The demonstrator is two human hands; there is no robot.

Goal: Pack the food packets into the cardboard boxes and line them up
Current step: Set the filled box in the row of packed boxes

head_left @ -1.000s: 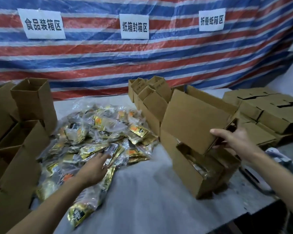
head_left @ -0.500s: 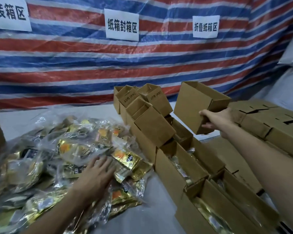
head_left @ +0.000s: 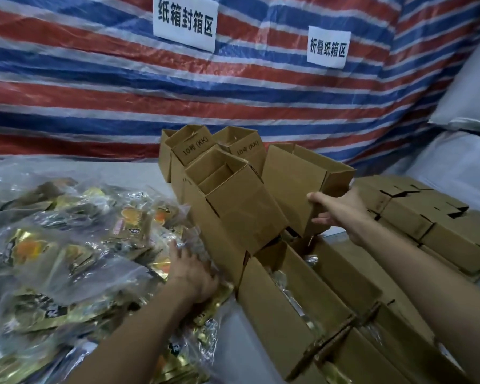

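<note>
A tarpaulin (head_left: 94,87) striped red, blue and white carries white signs (head_left: 185,22) with black characters. The cardboard boxes (head_left: 247,217) are plain brown. The food packets (head_left: 67,259) are shiny gold with orange and black patches, on a pale grey worktop (head_left: 75,168).

We read two white signs hung on the striped tarp (head_left: 94,87) behind the worktop (head_left: 117,170). The larger sign (head_left: 185,22) says 纸箱封箱区. The smaller sign (head_left: 328,48), lower and to its right, says 折叠纸箱区. Near the worktop's far edge, the left box (head_left: 195,147) and the right box (head_left: 247,148) each bear "10号 (KK)". Print on the food packets (head_left: 75,245) is too blurred for us to read.
</note>
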